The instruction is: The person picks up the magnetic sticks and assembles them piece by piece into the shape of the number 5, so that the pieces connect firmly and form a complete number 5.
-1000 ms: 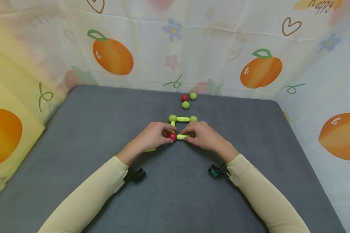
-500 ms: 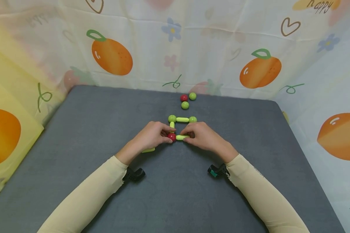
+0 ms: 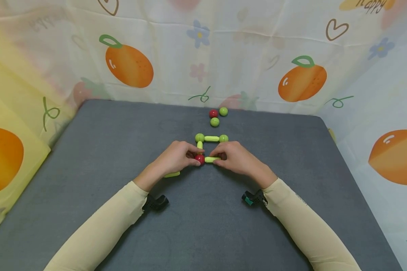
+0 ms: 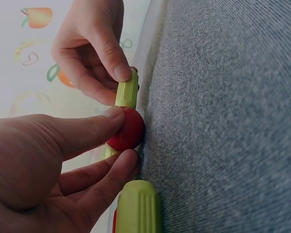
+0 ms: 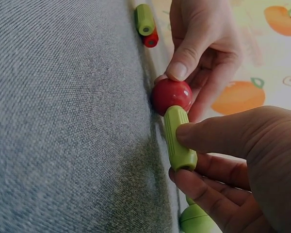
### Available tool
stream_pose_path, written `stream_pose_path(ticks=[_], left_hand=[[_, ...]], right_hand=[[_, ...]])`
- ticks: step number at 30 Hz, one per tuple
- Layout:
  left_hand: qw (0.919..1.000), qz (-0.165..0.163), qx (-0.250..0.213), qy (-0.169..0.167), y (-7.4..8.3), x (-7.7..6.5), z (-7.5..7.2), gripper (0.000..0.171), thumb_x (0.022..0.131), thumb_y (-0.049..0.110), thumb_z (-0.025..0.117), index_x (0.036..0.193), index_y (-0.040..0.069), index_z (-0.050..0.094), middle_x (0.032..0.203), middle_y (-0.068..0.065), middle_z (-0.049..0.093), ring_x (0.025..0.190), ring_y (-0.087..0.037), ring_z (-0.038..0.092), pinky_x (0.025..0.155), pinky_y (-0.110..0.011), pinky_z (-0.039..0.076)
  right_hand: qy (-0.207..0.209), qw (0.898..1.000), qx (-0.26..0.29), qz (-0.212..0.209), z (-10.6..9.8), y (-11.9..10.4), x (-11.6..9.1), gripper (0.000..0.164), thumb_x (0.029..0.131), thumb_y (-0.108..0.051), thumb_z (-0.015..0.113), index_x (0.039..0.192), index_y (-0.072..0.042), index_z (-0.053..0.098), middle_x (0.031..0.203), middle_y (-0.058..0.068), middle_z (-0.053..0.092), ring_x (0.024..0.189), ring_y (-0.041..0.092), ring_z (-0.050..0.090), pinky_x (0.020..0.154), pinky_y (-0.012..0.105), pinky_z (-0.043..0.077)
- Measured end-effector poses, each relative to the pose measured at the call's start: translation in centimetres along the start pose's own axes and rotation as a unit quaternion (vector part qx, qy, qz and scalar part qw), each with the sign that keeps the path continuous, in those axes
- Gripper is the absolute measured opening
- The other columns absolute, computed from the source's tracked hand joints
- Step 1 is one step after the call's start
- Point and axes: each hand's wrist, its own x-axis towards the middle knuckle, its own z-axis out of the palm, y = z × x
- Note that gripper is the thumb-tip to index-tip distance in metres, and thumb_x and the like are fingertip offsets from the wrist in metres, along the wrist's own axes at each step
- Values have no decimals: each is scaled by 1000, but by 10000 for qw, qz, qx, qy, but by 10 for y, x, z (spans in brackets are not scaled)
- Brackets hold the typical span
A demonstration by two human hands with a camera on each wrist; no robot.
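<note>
In the head view, my left hand [image 3: 178, 157] pinches a glossy red ball [image 3: 199, 159] between thumb and fingers. My right hand [image 3: 238, 159] holds a ribbed yellow-green rod [image 5: 178, 138] whose far end touches that ball, as the right wrist view shows. Behind the red ball, another yellow-green rod [image 3: 199, 145] leads to a green ball [image 3: 199, 138]. A crosswise rod [image 3: 211, 139] joins this to a second green ball [image 3: 223, 138]. Together these pieces form a partial square on the table. What lies under the right hand's fingers is hidden in the head view.
Two green balls [image 3: 214, 122] and a red ball [image 3: 213, 113] lie loose farther back on the grey table [image 3: 203, 226]. Beside the left wrist rests a yellow-green rod [image 3: 172, 174], with a red rod [image 5: 151, 40] next to it. A fruit-print curtain [image 3: 176, 56] hangs behind the table.
</note>
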Motion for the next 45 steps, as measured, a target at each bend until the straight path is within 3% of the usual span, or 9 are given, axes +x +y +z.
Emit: stream_pose_path(ticks=[14,24,36,45], left_hand=[[9999,106,77,-79,2,-1,1,32,98,20,86,128,12,82,103,3,78,92,-13,71,84,-37,59],[9999,55,17,-96,1,0,3,30,97,22,86,127,15,82,108,3,77,97,-13,71,87,-36,59],[9999,32,-30,-97,0,0,4,28,98,21,86,125,16,82,106,3,76,97,-14,70,87,-37,59],[10000,10,-9,-99,0,-1,3,28,97,21,86,125,15,82,107,2,76,98,-15,71,89,-37,59]], right_hand=[[29,9999,44,124,-5,1,-1,17,101,-14,81,118,-13,84,106,-5,76,89,9,68,80,34,58],[989,9946,89,307,-61,16,-9,19,103,-11,78,121,-6,81,113,4,77,99,20,71,93,51,58],[868,9936,6,726,-108,33,33,21,105,-12,75,124,-7,80,118,10,76,108,28,70,100,47,55],[646,9967,-82,476,-103,48,67,24,105,-9,74,128,-5,78,125,10,72,111,28,69,101,46,56]])
